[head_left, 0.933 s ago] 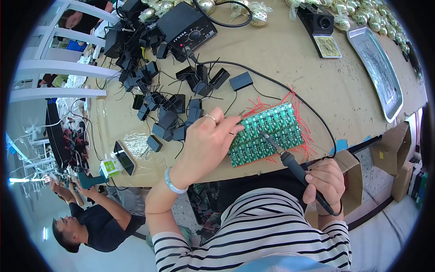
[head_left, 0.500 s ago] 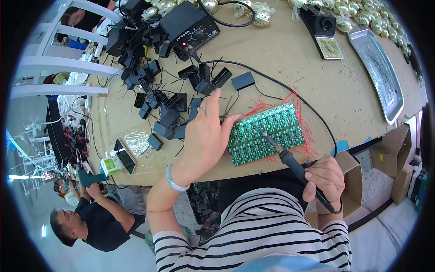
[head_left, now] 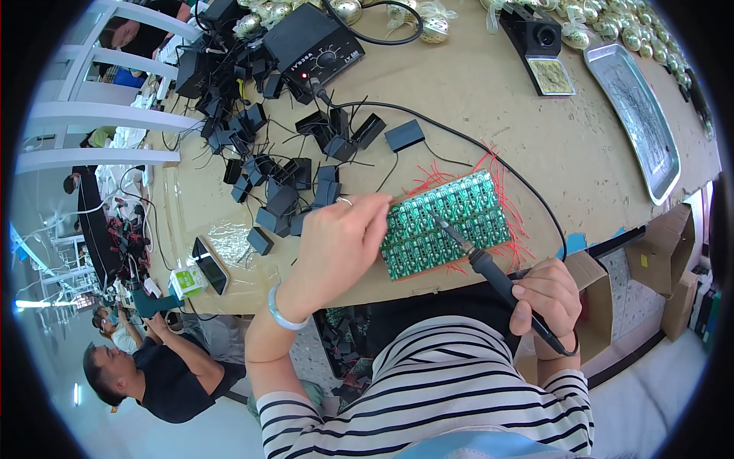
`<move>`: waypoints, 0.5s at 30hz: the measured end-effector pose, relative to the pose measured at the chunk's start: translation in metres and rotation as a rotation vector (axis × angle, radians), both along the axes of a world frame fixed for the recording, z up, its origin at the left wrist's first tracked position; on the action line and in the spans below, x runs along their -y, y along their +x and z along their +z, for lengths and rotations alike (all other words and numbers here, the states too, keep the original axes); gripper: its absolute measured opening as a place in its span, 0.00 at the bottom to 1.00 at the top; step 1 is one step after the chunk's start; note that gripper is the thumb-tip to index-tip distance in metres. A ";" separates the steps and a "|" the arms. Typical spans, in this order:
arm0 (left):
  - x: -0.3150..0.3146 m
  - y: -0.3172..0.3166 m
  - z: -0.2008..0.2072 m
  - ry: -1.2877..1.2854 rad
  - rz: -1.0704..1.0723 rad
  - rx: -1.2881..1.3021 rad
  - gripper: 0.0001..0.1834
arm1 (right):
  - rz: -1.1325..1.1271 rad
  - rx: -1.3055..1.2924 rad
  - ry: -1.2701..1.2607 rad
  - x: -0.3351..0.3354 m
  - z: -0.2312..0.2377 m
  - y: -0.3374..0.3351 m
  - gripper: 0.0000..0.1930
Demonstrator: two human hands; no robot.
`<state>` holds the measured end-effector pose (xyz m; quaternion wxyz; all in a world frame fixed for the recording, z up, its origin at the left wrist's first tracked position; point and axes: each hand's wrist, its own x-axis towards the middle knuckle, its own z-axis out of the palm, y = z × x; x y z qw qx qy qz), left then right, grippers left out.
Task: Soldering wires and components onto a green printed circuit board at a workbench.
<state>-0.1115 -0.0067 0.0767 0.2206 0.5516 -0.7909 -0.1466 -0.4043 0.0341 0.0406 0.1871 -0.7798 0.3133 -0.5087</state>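
The right hand (head_left: 549, 298) has its grip wrapped around the handle of a soldering iron (head_left: 501, 283), whose tip points at the middle of a green circuit board panel (head_left: 459, 218); whether the tip touches metal or hovers just above, I cannot tell. The left hand (head_left: 336, 237) is beside the panel's upper left corner, thumb and forefinger drawn close together; whether that grip pinches a thin lead, I cannot tell. The panel lies on the tabletop (head_left: 581, 153) in front of the person, slightly askew, with red wires (head_left: 503, 191) fringing its far and right edges. The step in hand looks like wiring and soldering at the panel. The next move seems to call for a steady iron and left fingertips clear of the hot tip. Just beyond the panel sits a single black box (head_left: 404, 135), one of its leads running toward the left fingertips. More black boxes (head_left: 283, 199) crowd the left, near the soldering station (head_left: 315, 47). Farther off at the right are an iron stand (head_left: 527, 32) and a metal tray (head_left: 636, 122).
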 end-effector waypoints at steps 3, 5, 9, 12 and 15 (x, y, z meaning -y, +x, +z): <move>-0.006 -0.006 -0.001 0.019 -0.020 -0.047 0.05 | 0.014 -0.006 -0.006 0.003 -0.001 0.004 0.05; -0.004 -0.007 -0.008 -0.029 -0.062 -0.001 0.03 | 0.021 -0.015 -0.007 0.008 -0.003 0.007 0.04; -0.003 -0.006 -0.009 -0.040 -0.054 0.068 0.03 | 0.048 -0.026 -0.014 0.013 -0.007 0.012 0.03; -0.003 -0.005 -0.010 -0.062 -0.058 0.091 0.03 | 0.058 -0.030 -0.013 0.014 -0.007 0.015 0.03; -0.002 -0.006 -0.011 -0.053 -0.047 0.108 0.04 | 0.071 -0.057 -0.003 0.015 -0.008 0.013 0.08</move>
